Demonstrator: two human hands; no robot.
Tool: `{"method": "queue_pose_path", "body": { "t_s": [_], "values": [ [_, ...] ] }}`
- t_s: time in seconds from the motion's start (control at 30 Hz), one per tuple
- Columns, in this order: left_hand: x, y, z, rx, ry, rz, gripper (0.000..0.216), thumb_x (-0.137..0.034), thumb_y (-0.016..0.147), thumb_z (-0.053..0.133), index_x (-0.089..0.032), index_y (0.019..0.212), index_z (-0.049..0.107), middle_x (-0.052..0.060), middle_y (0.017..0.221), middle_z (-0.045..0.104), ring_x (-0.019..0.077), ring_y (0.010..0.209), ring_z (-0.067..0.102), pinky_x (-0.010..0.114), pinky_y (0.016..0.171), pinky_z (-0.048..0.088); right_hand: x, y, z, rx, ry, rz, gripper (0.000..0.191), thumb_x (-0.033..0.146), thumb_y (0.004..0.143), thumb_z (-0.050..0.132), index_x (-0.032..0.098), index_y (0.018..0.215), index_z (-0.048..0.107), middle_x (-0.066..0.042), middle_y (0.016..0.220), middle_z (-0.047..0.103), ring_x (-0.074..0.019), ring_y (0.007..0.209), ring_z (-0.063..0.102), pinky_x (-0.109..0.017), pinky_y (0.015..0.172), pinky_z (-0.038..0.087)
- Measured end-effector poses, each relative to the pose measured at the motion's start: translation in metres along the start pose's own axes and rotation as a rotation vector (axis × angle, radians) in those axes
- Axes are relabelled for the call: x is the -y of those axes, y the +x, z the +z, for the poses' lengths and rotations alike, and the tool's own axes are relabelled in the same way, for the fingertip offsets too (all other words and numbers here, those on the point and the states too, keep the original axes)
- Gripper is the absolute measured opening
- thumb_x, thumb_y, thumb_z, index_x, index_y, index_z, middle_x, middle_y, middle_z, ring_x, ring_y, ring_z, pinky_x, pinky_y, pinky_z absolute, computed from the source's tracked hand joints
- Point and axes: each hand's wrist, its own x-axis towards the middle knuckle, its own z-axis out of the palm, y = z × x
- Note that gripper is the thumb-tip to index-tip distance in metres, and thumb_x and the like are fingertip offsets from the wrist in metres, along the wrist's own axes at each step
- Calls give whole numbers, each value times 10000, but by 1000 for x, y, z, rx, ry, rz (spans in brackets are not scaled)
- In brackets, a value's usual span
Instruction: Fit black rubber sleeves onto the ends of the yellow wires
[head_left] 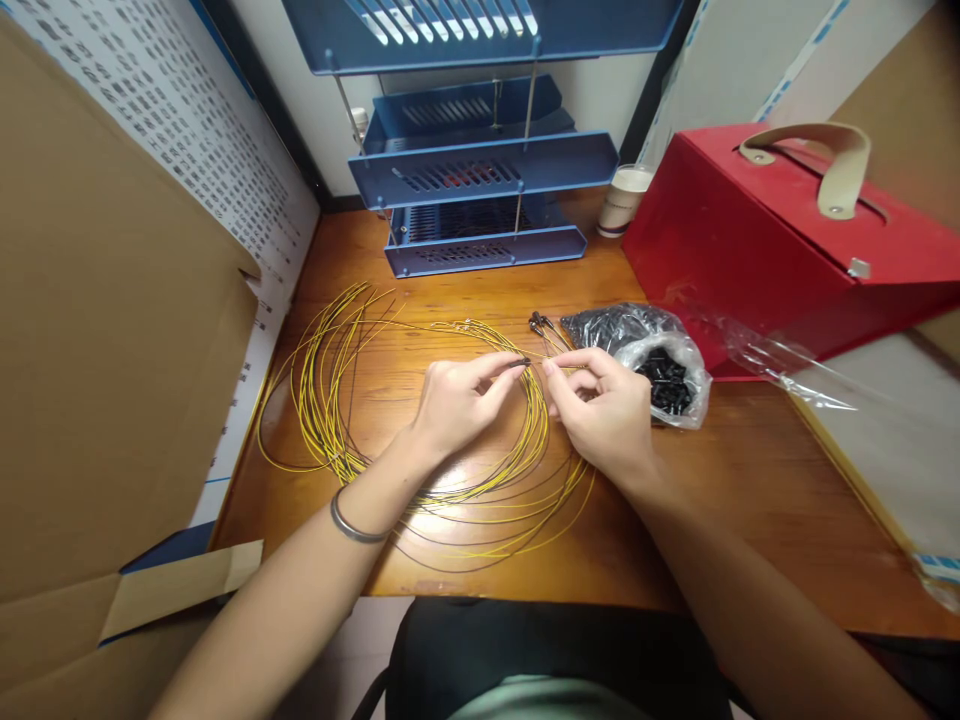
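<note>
Between thumb and forefinger, my left hand [461, 400] pinches a small black connector housing [523, 362]. Just to its right, my right hand [604, 405] pinches a thin yellow wire, its end pointing at the housing; whether the two touch I cannot make out. A large loose coil of yellow and dark wires [319, 400] lies on the table beneath and left of my hands. Behind my right hand, several wire ends with black connectors [537, 320] lie together. Beside that hand, a clear plastic bag [697, 385] stands open with many small black pieces [666, 380] inside.
A blue tiered tray rack [487, 255] stands at the back of the wooden table [750, 500]. Right of it are a paper cup [624, 200] and a red box [750, 230] with a beige handle. Cardboard [112, 300] borders the left side.
</note>
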Motion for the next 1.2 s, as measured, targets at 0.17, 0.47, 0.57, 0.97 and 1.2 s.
{"method": "queue_pose_path", "body": {
  "t_s": [0.17,0.47,0.57,0.97,1.2],
  "values": [
    [0,-1,0,-3,29,15,196,-301,932,654,-176,1007,786,32,816,800,101,537,662,219,532,483,-1,-1,1,4,-33,-20,187,365,914,640,189,852,640,30,499,606,-114,425,541,-270,503,428],
    [2,0,-1,-9,54,34,186,-293,928,664,-176,1003,787,24,831,803,93,553,680,199,544,491,-6,0,2,-42,-76,-119,139,299,903,643,181,830,635,53,487,589,-89,404,510,-236,487,405],
    [3,1,-1,-18,51,49,179,-285,924,670,-172,997,789,19,837,804,89,549,681,194,532,489,-9,1,3,-72,-111,-199,112,264,893,649,179,822,640,70,477,560,-69,394,473,-209,474,388],
    [2,-1,-2,3,71,72,186,-278,933,657,-163,1003,785,16,860,806,94,581,701,193,551,504,-6,1,3,-41,-103,-190,119,246,894,657,149,825,658,54,472,570,-74,393,472,-223,475,385],
    [2,0,-1,2,69,71,187,-278,934,656,-167,1018,782,17,856,805,94,579,698,193,552,504,-4,0,1,20,-33,-56,169,315,904,647,162,831,643,40,479,589,-103,403,519,-258,500,404]
  ]
}}
